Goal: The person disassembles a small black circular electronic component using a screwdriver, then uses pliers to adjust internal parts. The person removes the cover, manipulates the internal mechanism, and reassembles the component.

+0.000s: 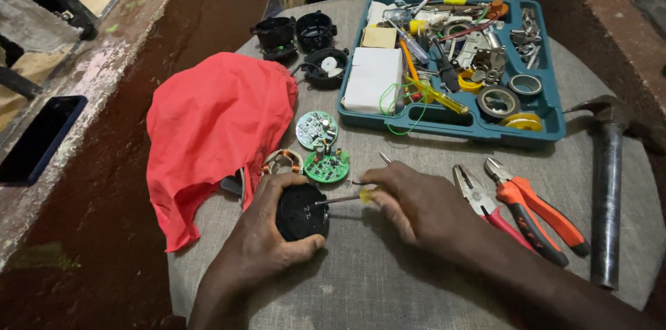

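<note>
Black round housing (301, 212), lying on grey cloth-covered table (388, 281), near front edge. Left hand (267, 236) curled around housing from left, thumb along lower rim, fingers over top edge. Right hand (416, 201) pinching small yellow-handled screwdriver (347, 199), shaft level, tip touching housing's right rim. Two round green circuit boards (318, 129) and copper-wound coil (282, 161) just behind housing. Red cloth (211, 129) heaped to left, touching left hand. Red-handled pliers (489, 208) and orange-handled pliers (531, 205) just right of right hand; hammer (607, 184) further right. Open teal toolbox (451, 45) at rear, packed with tape rolls, screwdrivers and white boxes. Black round casings (298, 35) beside toolbox.
</note>
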